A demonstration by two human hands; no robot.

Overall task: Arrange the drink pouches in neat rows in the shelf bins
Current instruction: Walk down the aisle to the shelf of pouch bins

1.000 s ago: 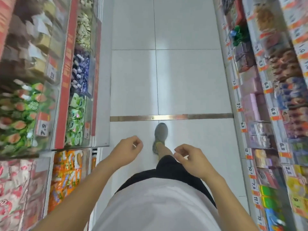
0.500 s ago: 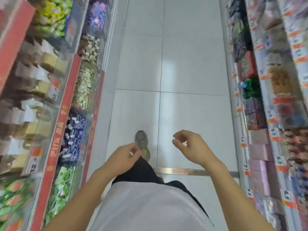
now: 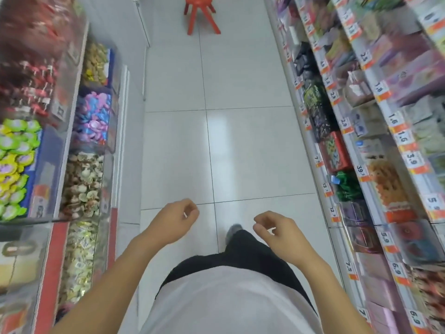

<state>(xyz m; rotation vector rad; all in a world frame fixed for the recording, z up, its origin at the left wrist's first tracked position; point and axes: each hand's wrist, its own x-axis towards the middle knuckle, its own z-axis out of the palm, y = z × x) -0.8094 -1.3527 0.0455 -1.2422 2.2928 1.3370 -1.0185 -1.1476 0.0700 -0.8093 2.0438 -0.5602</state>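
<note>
Both hands hang loosely curled and empty over the tiled floor (image 3: 178, 145): left hand (image 3: 172, 221), right hand (image 3: 277, 233). Candy bins (image 3: 89, 179) on left, packed shelves (image 3: 375, 150) on right; drink pouches can't be told apart.

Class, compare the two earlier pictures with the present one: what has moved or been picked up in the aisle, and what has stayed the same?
The person has walked forward along the aisle: the metal floor strip has dropped out of view, the shelf bins have slid back past, and a red stool has come into view ahead. Nothing was picked up or let go. The left hand and right hand stay raised, loosely curled and empty.
</note>
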